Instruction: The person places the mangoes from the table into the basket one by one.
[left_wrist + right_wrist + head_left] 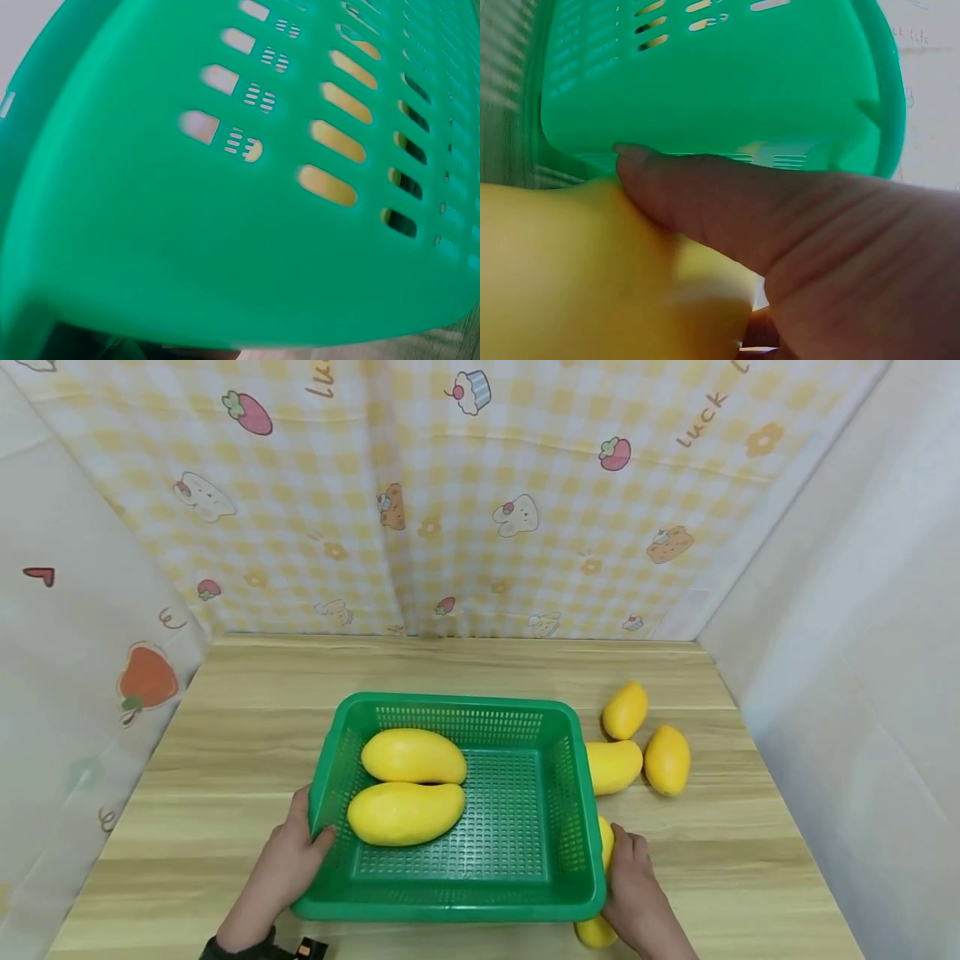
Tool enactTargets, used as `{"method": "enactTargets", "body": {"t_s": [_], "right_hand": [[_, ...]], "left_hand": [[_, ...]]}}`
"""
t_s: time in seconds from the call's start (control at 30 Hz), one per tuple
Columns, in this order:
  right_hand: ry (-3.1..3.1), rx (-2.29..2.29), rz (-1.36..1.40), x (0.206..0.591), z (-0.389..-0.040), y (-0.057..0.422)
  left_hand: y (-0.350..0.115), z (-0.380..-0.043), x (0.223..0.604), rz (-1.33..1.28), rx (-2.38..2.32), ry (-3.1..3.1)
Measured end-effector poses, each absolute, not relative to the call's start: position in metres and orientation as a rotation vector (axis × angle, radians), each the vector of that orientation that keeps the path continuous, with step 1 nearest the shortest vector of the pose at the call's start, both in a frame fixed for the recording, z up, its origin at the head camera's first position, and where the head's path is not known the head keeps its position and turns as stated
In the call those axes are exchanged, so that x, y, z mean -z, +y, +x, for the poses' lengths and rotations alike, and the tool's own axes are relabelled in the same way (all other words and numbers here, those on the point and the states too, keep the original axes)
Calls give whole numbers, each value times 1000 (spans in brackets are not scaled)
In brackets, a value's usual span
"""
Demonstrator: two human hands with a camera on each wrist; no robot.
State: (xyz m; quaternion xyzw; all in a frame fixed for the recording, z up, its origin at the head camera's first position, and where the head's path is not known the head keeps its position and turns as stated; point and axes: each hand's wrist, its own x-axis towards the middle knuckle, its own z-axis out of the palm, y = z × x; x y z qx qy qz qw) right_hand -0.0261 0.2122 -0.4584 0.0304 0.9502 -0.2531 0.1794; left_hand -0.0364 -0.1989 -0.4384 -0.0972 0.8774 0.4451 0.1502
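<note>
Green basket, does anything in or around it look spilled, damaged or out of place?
Nothing stands out. The green basket looks intact, its two long yellow fruits lie side by side, and the right hand grips another fruit beside it.

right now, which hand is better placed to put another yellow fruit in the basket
Probably the right hand: it holds a yellow fruit beside the green basket, and three more fruits lie on that side. The left hand grips the basket's opposite side, so it looks better suited to steadying.

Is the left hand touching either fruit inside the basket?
No, the left hand grips the side of the green basket, apart from both fruits inside.
</note>
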Motion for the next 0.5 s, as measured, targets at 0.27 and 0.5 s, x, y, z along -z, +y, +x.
{"method": "enactTargets", "body": {"t_s": [0.27,0.5], "right_hand": [[2669,828,156,463,-29,215],[2707,825,142,462,-29,218]], "left_hand": [[-201,-35,442,-283,-1289,2520],[-201,-35,443,-265,-1285,2541]]}}
